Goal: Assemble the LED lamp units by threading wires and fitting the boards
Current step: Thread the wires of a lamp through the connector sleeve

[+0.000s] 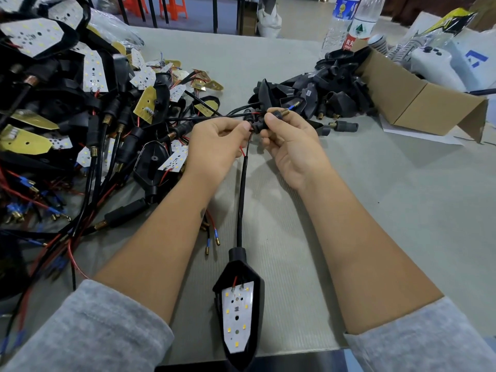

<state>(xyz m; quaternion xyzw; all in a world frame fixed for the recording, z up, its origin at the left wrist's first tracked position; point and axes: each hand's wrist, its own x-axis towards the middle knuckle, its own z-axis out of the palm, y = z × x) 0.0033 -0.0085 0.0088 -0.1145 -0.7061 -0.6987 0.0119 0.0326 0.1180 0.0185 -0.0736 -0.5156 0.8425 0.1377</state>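
A grey table [375,210] carries the work. Near its front edge lies a black lamp housing [239,312] with a white LED board [237,318] fitted, its long axis running away from the person, narrow tip toward them. Its black cable [242,194] rises to both hands beyond it. The left hand [214,146] pinches the wires; the right hand [290,140] grips a black threaded stem [279,115] pointing right.

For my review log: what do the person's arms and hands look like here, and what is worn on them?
Both hands are bare: the left hand and right hand show no gloves, rings or watch. Each forearm is uncovered, with a light grey, soft knit sleeve pushed up toward the elbow. The left forearm carries a small dark mark near its middle.
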